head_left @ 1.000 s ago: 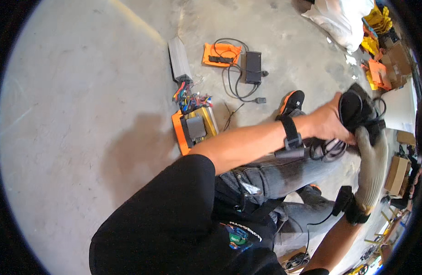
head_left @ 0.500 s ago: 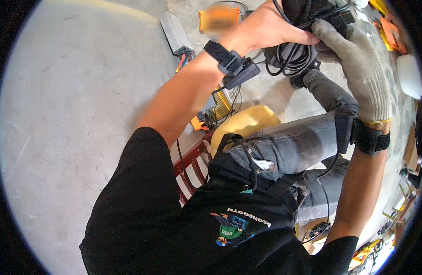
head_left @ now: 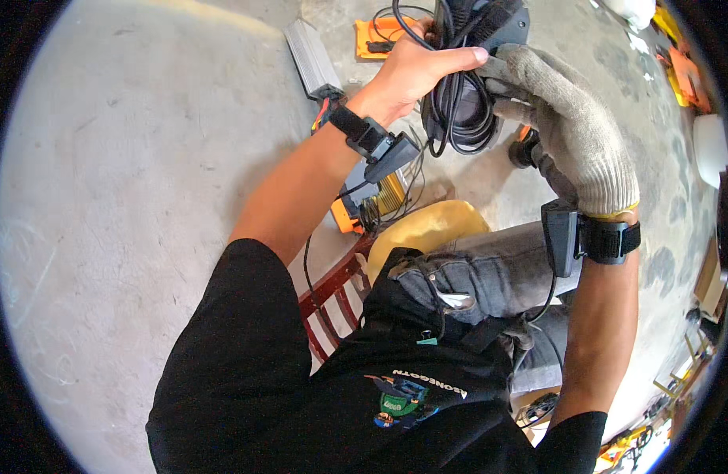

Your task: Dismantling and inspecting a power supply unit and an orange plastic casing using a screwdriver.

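Note:
My bare left hand (head_left: 415, 71) is closed around a bundle of coiled black cable (head_left: 463, 114), its thumb lying across the loops. Under the loops lies a dark, box-like device (head_left: 510, 28), partly covered by cable and fingers. My right hand (head_left: 573, 118), in a pale knitted work glove, bends its fingers against the right side of the bundle, close to my left thumb. Its fingertips are partly hidden behind the cable and device. Both wrists carry black straps with small dark modules.
On the concrete floor lie a silver finned box (head_left: 313, 59) with coloured wires, an orange part (head_left: 384, 35) and a gold finned unit (head_left: 392, 193). A yellow seat (head_left: 427, 229) and dark red chair frame (head_left: 332, 288) are beside my legs. Orange pieces (head_left: 688, 75) and a white container (head_left: 710, 150) stand at right.
Both hands have moved left and slightly down with the cable bundle. More of the dark device shows beneath the loops, and the orange part on the floor is less covered.

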Tool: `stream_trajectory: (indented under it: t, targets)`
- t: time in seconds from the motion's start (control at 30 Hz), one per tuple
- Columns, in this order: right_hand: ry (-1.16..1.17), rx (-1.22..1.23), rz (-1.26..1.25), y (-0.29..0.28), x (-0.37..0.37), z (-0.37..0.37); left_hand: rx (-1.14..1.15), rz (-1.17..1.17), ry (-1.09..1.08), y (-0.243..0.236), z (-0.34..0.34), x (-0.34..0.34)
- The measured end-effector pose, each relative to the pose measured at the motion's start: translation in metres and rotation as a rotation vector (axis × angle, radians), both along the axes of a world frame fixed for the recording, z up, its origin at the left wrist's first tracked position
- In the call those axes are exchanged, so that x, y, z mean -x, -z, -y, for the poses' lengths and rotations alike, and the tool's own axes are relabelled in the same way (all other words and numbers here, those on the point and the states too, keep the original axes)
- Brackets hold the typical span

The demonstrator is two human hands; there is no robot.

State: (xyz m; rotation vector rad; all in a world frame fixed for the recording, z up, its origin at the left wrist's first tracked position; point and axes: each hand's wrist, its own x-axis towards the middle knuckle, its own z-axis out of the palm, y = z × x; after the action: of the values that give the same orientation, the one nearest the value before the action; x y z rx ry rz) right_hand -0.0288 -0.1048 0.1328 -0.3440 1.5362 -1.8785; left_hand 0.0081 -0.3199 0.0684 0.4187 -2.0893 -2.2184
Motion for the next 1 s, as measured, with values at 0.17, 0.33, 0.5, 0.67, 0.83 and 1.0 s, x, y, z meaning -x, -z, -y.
stream_trajectory:
  t: [0.17,0.33,0.5,0.67,0.83,1.0]
  targets:
    - [-0.153,-0.303,-0.234,0.008,-0.004,-0.012,-0.102,-0.013,0.019,0.018,0.038,-0.024]
    - [0.117,-0.174,0.172,0.025,0.011,-0.054,-0.037,0.395,-0.207,0.047,0.109,-0.084]
    - [0.264,-0.147,0.279,0.051,0.030,-0.120,0.059,0.605,-0.297,0.097,0.161,-0.169]
    - [0.393,-0.113,0.374,0.077,0.041,-0.178,-0.006,0.799,-0.330,0.114,0.168,-0.216]
    - [0.562,-0.035,0.421,0.096,0.044,-0.217,0.136,0.956,-0.285,0.127,0.157,-0.242]
    - [0.534,-0.040,0.407,0.096,0.051,-0.238,-0.004,0.908,-0.307,0.166,0.166,-0.269]
